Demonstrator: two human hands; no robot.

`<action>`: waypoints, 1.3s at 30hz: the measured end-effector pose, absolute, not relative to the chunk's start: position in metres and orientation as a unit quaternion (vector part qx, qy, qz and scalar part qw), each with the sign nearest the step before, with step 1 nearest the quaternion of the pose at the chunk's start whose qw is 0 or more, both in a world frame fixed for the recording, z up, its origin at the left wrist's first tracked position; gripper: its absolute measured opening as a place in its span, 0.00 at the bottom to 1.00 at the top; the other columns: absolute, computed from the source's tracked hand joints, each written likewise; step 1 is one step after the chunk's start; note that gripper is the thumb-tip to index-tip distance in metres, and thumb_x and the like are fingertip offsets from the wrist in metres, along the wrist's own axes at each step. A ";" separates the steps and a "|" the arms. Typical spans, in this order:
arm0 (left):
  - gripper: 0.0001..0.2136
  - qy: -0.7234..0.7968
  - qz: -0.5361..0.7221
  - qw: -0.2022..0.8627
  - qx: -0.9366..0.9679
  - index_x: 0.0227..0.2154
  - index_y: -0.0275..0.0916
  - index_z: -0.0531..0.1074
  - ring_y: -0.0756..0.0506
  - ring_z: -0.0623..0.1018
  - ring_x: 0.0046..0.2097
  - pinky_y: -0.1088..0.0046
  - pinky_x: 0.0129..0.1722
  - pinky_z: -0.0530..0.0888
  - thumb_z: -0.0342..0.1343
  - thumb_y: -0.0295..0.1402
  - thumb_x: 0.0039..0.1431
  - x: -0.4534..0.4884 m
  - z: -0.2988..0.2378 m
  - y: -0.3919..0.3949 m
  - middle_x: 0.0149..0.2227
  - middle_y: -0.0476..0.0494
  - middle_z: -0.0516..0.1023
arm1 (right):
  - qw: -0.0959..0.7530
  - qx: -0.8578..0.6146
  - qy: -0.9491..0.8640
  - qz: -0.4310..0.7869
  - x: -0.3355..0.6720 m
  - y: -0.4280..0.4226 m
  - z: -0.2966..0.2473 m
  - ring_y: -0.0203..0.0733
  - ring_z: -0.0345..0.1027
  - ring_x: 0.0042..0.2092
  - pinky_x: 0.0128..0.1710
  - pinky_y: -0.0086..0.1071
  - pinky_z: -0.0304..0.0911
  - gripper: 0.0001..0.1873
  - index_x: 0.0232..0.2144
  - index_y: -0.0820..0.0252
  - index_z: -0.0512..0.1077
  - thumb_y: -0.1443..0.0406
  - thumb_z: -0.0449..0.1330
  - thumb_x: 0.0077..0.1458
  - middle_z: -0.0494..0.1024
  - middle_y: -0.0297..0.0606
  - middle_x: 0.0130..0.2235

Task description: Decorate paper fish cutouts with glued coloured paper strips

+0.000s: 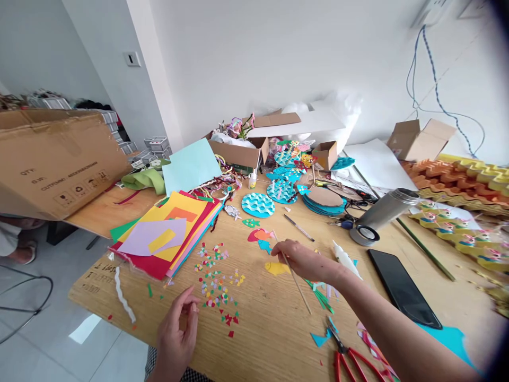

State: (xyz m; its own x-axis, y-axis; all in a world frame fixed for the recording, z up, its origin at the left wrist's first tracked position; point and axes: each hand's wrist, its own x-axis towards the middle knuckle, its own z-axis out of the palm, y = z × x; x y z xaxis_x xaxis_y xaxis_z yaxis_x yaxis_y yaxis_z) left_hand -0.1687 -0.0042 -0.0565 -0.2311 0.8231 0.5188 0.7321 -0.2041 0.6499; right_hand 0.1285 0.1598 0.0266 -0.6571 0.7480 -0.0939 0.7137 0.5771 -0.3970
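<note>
My right hand (296, 257) is closed around a thin wooden stick (299, 286), which slants across the fingers. Its upper end is close to an orange paper fish (263, 234) and a blue paper fish (264, 246). A yellow paper fish (277, 268) lies just under that hand. Near the table's front edge, my left hand (177, 326) has its fingers curled in and the tips together; whether anything small is between them cannot be seen. Beside it are scattered colored paper bits (217, 286). A green paper fish (251, 223) rests near a blue wavy disc (257, 205).
Stacked colored paper (159, 239) lies at left. Red-handled pliers (344, 350), a black phone (403, 286), a glue bottle (345, 257) and a metal flask (385, 212) surround my right arm. A pen (299, 227) and stacked discs (324, 201) are farther back. A cardboard box (59, 164) stands left.
</note>
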 end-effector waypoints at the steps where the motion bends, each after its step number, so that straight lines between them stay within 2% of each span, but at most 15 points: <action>1: 0.12 0.629 0.469 0.049 0.618 0.47 0.37 0.67 0.48 0.78 0.31 0.75 0.31 0.77 0.49 0.34 0.62 -0.169 -0.057 -0.004 0.32 0.45 0.78 | 0.033 -0.398 -0.892 0.211 0.124 0.155 0.023 0.38 0.68 0.36 0.37 0.28 0.60 0.18 0.37 0.60 0.73 0.80 0.51 0.48 0.77 0.37 0.33; 5: 0.12 0.627 0.471 0.050 0.619 0.47 0.38 0.67 0.49 0.78 0.31 0.75 0.32 0.77 0.49 0.34 0.62 -0.169 -0.057 -0.003 0.32 0.45 0.77 | 0.023 -0.372 -0.904 0.211 0.113 0.139 0.010 0.40 0.67 0.38 0.40 0.32 0.60 0.18 0.34 0.60 0.72 0.82 0.53 0.44 0.76 0.37 0.33; 9: 0.12 0.625 0.470 0.052 0.620 0.47 0.37 0.66 0.49 0.78 0.30 0.75 0.32 0.77 0.48 0.34 0.62 -0.169 -0.056 -0.005 0.32 0.45 0.77 | 0.065 -0.401 -0.895 0.186 0.115 0.119 0.009 0.43 0.67 0.43 0.45 0.39 0.60 0.17 0.39 0.60 0.70 0.79 0.50 0.53 0.76 0.42 0.38; 13: 0.12 0.622 0.464 0.029 0.630 0.47 0.37 0.67 0.48 0.78 0.32 0.75 0.33 0.76 0.49 0.32 0.62 -0.168 -0.054 -0.005 0.33 0.44 0.77 | 0.170 -0.440 -0.867 0.161 0.121 0.083 0.000 0.43 0.68 0.45 0.42 0.38 0.66 0.15 0.42 0.59 0.67 0.76 0.45 0.59 0.75 0.44 0.41; 15: 0.12 0.601 0.458 0.016 0.655 0.48 0.37 0.67 0.48 0.78 0.35 0.74 0.36 0.76 0.49 0.31 0.62 -0.167 -0.053 -0.004 0.34 0.44 0.77 | 0.204 -0.438 -0.865 0.138 0.121 0.067 -0.010 0.45 0.65 0.51 0.47 0.40 0.66 0.15 0.42 0.59 0.66 0.76 0.44 0.60 0.75 0.45 0.45; 18: 0.12 0.567 0.449 0.008 0.690 0.48 0.38 0.66 0.47 0.78 0.37 0.73 0.38 0.75 0.49 0.29 0.62 -0.166 -0.051 -0.003 0.35 0.43 0.77 | 0.204 -0.430 -0.871 0.118 0.119 0.053 -0.022 0.46 0.62 0.55 0.51 0.42 0.64 0.17 0.44 0.58 0.66 0.78 0.46 0.58 0.75 0.44 0.45; 24: 0.12 0.572 0.451 0.001 0.685 0.48 0.38 0.66 0.47 0.78 0.37 0.73 0.39 0.75 0.49 0.27 0.61 -0.167 -0.051 -0.003 0.36 0.43 0.76 | 0.224 -0.443 -0.863 0.096 0.119 0.048 -0.028 0.47 0.61 0.57 0.52 0.44 0.64 0.17 0.42 0.59 0.67 0.79 0.47 0.56 0.76 0.44 0.45; 29: 0.10 0.591 0.453 -0.006 0.668 0.45 0.39 0.68 0.46 0.79 0.36 0.72 0.38 0.75 0.49 0.29 0.61 -0.167 -0.051 -0.004 0.35 0.43 0.77 | 0.244 -0.449 -0.854 0.099 0.118 0.045 -0.030 0.49 0.64 0.54 0.49 0.45 0.65 0.18 0.45 0.57 0.68 0.77 0.48 0.57 0.77 0.43 0.43; 35: 0.09 0.597 0.456 -0.002 0.661 0.44 0.39 0.68 0.45 0.79 0.35 0.70 0.38 0.75 0.49 0.32 0.61 -0.168 -0.052 -0.004 0.34 0.43 0.78 | 0.257 -0.471 -0.836 0.116 0.119 0.039 -0.011 0.50 0.63 0.55 0.50 0.48 0.65 0.16 0.44 0.54 0.69 0.73 0.47 0.60 0.78 0.42 0.42; 39: 0.09 0.598 0.464 -0.008 0.653 0.43 0.39 0.69 0.45 0.78 0.36 0.68 0.39 0.74 0.50 0.32 0.61 -0.169 -0.053 -0.004 0.35 0.43 0.78 | 0.275 -0.535 -0.796 0.066 0.155 0.022 0.003 0.49 0.65 0.53 0.46 0.43 0.67 0.15 0.46 0.56 0.68 0.71 0.47 0.61 0.77 0.45 0.44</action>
